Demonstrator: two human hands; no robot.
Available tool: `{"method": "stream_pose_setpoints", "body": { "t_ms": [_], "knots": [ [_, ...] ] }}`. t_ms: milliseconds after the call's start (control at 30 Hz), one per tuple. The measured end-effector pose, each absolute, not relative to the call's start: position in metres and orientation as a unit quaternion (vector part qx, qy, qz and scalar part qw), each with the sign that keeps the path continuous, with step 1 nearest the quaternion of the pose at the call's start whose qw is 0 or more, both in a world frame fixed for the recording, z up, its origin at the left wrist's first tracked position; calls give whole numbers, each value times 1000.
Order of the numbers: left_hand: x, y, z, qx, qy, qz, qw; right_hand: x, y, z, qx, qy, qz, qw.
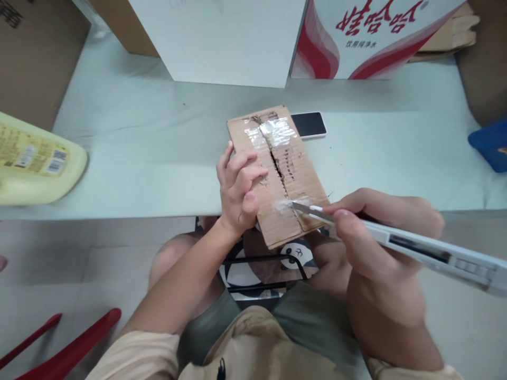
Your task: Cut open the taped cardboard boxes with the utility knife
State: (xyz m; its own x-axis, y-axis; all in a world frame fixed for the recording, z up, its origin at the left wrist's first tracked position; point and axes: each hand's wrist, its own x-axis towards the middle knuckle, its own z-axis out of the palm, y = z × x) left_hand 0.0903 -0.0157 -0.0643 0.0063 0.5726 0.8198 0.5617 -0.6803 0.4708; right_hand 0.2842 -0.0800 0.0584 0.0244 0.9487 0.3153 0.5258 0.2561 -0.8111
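Note:
A small cardboard box [273,200] lies over the table's front edge, its near end jutting past it. Clear tape crosses the top face near both ends, and a ragged dark slit runs along the middle seam. My left hand [241,184] grips the box's left side, with curled fingers resting on the top face. In my right hand [380,237] is a white utility knife [420,248], held between thumb and fingers. Its blade is out, and the tip is at the seam by the near strip of tape.
A phone [311,125] lies just behind the box. White cartons [222,42] stand at the back, one with red printing [360,47]. A pale yellow bottle [39,163] is on the left, a blue object [491,145] on the right. Below left are red chair-like parts [79,343].

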Motion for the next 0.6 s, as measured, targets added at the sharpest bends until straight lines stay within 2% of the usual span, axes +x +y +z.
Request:
{"method": "stream_pose_setpoints", "body": {
  "t_ms": [167, 367, 600],
  "knots": [
    [89, -16, -68, 700, 437, 564, 0, 292, -76, 53, -542, -667, 249, 446],
    [91, -15, -67, 705, 404, 583, 1, 301, -75, 46, -533, -675, 232, 455],
    [89, -16, -70, 698, 419, 579, 35, 297, -75, 48, -516, -702, 243, 426]
  ]
}}
